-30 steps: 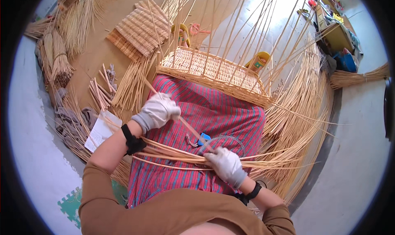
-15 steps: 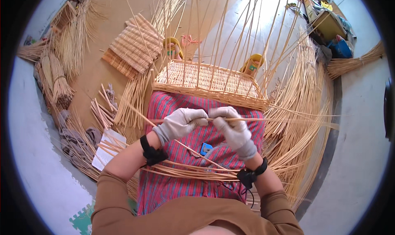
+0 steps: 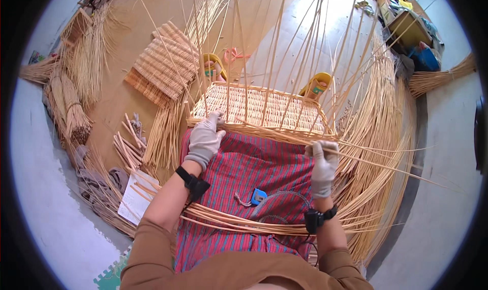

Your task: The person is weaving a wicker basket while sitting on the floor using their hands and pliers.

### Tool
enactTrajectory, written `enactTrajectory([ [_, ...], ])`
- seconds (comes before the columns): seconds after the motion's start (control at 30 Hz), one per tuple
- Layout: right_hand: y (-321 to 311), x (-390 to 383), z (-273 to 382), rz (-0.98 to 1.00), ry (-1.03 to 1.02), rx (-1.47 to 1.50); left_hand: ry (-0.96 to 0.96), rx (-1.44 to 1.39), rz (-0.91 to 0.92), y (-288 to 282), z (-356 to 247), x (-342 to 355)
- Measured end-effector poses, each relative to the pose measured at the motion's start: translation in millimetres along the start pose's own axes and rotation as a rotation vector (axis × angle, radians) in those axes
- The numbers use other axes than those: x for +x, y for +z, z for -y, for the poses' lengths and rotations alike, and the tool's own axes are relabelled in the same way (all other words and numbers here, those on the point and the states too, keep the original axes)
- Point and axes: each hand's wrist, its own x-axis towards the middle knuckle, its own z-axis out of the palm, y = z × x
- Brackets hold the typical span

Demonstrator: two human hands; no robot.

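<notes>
A shallow, pale wicker basket base (image 3: pixel 267 104) with tall upright rods stands at the far edge of my cloth-covered lap. My left hand (image 3: pixel 205 140), in a whitish glove, grips its near edge toward the left corner; the fingertips are partly hidden there. Close to the near right corner, my gloved right hand (image 3: pixel 324 170) is closed around a wicker rod (image 3: pixel 284 136). This rod slants along the near side of the basket, and its thin end trails off to the right. Other loose rods stick out beside that corner.
A blue tape measure (image 3: pixel 258 196) lies on the striped red cloth (image 3: pixel 229 163). Several rods (image 3: pixel 239 223) cross my lap. Long wicker bundles (image 3: pixel 371 127) lie at right, a woven panel (image 3: pixel 168 61) at far left. Paper (image 3: pixel 133 196) and short sticks (image 3: pixel 128 145) sit at left.
My hands were together over the cloth, holding a rod; they have moved apart and forward. The left is now at the basket's edge, and the right has carried the rod to the right corner.
</notes>
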Motion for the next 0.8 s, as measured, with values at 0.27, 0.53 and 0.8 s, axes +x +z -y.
enactTrajectory([
  [0.27,6.0,2.2,-36.5,0.077,0.104,0.097,0.184,-0.025,-0.098,10.4,9.6,-1.8],
  [0.53,10.4,23.7,-22.4,0.184,0.164,0.084,0.223,0.418,-0.271,24.5,24.0,-1.1],
  [0.8,9.5,-15.7,-2.7,0.153,-0.141,-0.013,0.136,0.329,-0.15,24.0,26.7,-4.5],
])
